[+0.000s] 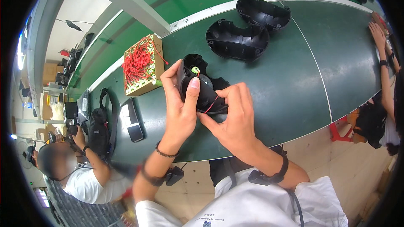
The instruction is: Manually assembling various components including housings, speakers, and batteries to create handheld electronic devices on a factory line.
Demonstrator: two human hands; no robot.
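Between my two hands, above the green table [286,84], is a black plastic shell half [206,93] with its hollow side facing up. My left hand [179,96] wraps its left side, thumb over the rim. My right hand [233,111] pinches the lower right edge, near a thin red wire [211,104]. Inside the shell sit a small pale green connector or cell end [195,70] and a round grey part [205,82], partly hidden by my thumb. Farther off, two empty black shell halves [237,42] [264,13] lie overlapping, hollow side up.
Left of my hands stands a cardboard box [156,54] of green-wrapped cells with tangled red wires. A phone [133,122] and a black bag [99,130] lie nearer the left end. One person [92,176] sits at left; another person's arm [381,46] rests on the table's right end.
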